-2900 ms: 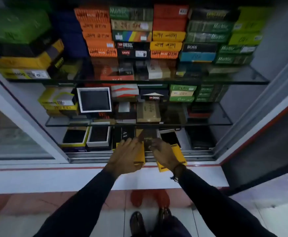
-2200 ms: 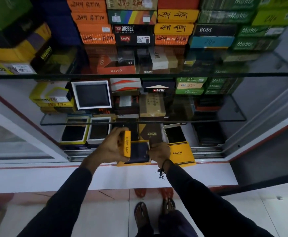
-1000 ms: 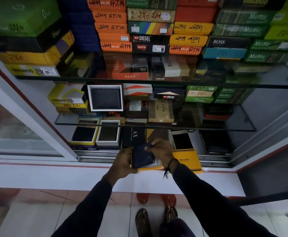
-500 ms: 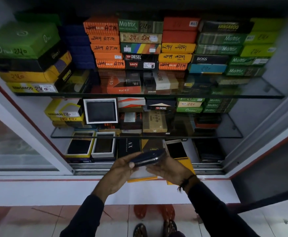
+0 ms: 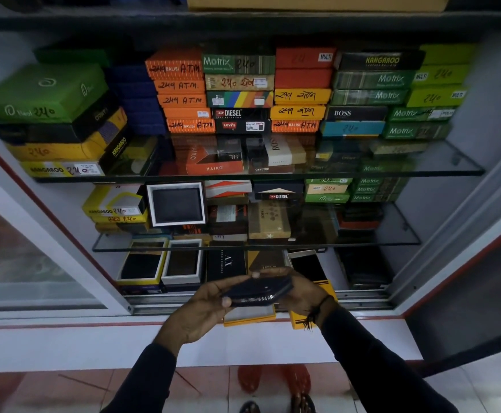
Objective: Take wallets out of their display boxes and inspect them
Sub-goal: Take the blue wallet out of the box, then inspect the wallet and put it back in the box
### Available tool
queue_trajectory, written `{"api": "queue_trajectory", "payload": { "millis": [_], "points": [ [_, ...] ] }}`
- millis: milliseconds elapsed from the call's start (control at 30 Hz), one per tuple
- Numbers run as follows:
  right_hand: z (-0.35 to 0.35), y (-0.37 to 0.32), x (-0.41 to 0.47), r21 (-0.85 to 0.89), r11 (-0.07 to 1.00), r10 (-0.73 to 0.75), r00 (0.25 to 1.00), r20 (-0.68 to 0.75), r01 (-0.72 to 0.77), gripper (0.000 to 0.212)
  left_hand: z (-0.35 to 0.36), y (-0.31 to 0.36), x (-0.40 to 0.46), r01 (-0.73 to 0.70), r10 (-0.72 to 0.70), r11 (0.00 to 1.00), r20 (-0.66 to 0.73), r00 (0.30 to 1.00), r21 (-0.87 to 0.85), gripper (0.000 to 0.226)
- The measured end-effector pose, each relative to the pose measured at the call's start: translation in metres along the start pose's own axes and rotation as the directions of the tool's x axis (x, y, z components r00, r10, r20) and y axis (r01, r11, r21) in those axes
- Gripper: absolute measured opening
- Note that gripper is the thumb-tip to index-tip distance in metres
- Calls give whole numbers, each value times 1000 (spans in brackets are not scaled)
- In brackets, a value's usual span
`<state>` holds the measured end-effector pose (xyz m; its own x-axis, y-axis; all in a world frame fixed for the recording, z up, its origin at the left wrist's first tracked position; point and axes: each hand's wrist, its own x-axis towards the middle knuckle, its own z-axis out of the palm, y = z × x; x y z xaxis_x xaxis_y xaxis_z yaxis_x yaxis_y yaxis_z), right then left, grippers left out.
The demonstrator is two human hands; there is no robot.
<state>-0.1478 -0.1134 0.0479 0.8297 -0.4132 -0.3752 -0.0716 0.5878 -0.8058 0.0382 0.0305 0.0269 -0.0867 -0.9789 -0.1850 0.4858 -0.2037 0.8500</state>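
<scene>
Inspection step is under way: the dark zip wallet is out of its box and held flat between both hands, just in front of the front edge of the cabinet's bottom shelf, zip edge facing the camera. Left hand cups it from below w/ thumb pressed on the near left corner, fingers curled under; right hand clamps the far side, fingertips over the top edge. Its open yellow box sits empty beneath the hands at the shelf's front edge, w/ a second yellow box beside it on the right, partly hidden by the right wrist. Next move, I'd judge, calls for finding the zip pull (can't see it from here) and holding one side firm while the other hand runs the zip, or turning the wallet to check the other face. Vs. half a sec ago: the grip is much the same, wallet sits a bit flatter and closer to the box, and the view has tipped up so more of the upper shelf stacks show.
</scene>
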Motion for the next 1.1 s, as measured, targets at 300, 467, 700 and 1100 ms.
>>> {"api": "queue_trajectory", "payload": {
  "millis": [300,467,700,1100],
  "points": [
    [2,-12,-11,-240,943,-306,882,-359,230,24,-28,-17,-3,-118,105,993,-399,911,-7,52],
    [38,11,-11,-613,734,-616,665,-421,292,10,-13,-42,3,-113,121,992,-524,843,47,56],
    [51,39,-27,-898,336,-790,604,-105,283,13,-6,-66,4,-163,118,986,-551,826,-34,61],
    [61,46,-35,-928,280,-721,692,-35,245,11,-3,-67,13,-55,93,995,-516,852,87,69]
  ]
}}
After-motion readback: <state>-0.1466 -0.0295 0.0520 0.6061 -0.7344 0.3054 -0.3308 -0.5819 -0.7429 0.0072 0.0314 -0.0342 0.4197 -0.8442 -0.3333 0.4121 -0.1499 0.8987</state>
